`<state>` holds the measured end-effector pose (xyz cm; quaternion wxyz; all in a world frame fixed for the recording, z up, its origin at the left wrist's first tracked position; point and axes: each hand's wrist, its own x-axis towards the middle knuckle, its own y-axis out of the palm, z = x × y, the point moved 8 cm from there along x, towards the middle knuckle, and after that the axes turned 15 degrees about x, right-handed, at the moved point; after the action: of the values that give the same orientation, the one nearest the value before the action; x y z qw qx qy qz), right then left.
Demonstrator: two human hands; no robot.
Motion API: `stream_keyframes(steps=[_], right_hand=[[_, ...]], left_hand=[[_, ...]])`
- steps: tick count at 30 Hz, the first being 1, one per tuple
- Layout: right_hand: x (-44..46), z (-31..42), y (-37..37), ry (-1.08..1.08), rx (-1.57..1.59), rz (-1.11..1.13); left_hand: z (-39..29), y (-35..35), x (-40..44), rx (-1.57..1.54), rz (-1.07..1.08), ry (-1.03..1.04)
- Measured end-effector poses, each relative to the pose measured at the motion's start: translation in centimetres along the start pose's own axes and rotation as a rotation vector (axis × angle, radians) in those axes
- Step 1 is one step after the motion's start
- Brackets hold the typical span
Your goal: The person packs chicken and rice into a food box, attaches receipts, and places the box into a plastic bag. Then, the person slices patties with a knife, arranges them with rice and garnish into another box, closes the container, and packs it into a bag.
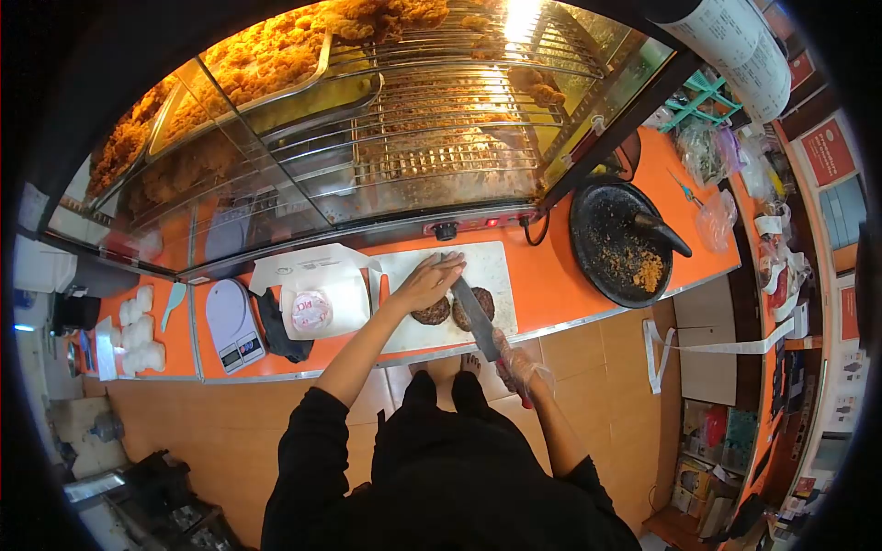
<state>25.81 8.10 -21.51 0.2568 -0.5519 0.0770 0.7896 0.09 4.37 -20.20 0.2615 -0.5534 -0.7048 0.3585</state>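
My right hand, in a clear plastic glove, is wrapped around the handle of a large knife. Its blade slants up and left across two dark brown round patties on a white cutting board. The right patty lies under the blade, and the left patty is partly covered by my left hand. That left hand lies flat with fingers stretched out, its fingertips near the knife's tip. Whether they touch the blade I cannot tell.
Left of the board are an open white box with a round wrapped item, and a kitchen scale. A stone mortar with a pestle stands at right. Behind rises a glass warming cabinet of fried food.
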Motion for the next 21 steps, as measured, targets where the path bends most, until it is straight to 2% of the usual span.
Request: stream_keyframes(steps=[1,2,3,5,8,12,19,21], right_hand=[[-1.0,1.7,-0.3,-0.122,-0.073,-0.09],[-0.1,2.5,-0.7,-0.332,-0.329,-0.205],[-1.7,3.3,-0.4,-0.334,-0.329,-0.205],[-5.8,5.3,-0.9,-0.43,-0.423,-0.407],[-6.4,5.6,-1.6,-0.405,-0.497,-0.443],[-5.3,5.6,-2.5,-0.388,-0.553,-0.415],[-3.1,4.7,-2.8,-0.257,-0.481,-0.368],[-0.9,3.8,-2.8,-0.31,-0.488,-0.455]], left_hand=[[-0.1,-0.8,-0.4,0.01,-0.002,0.003],[-0.5,-1.9,-1.0,-0.013,-0.072,0.025],[-1.1,-2.8,-1.7,-0.041,-0.138,0.045],[-1.6,-3.7,-2.3,-0.08,-0.18,0.063],[-2.2,-3.8,-2.2,-0.102,-0.223,0.097],[-1.2,-1.7,-1.2,-0.103,-0.145,0.073],[-1.1,-0.9,-0.8,-0.104,-0.127,0.01],[-1.1,-1.3,-0.4,-0.023,-0.137,0.031]])
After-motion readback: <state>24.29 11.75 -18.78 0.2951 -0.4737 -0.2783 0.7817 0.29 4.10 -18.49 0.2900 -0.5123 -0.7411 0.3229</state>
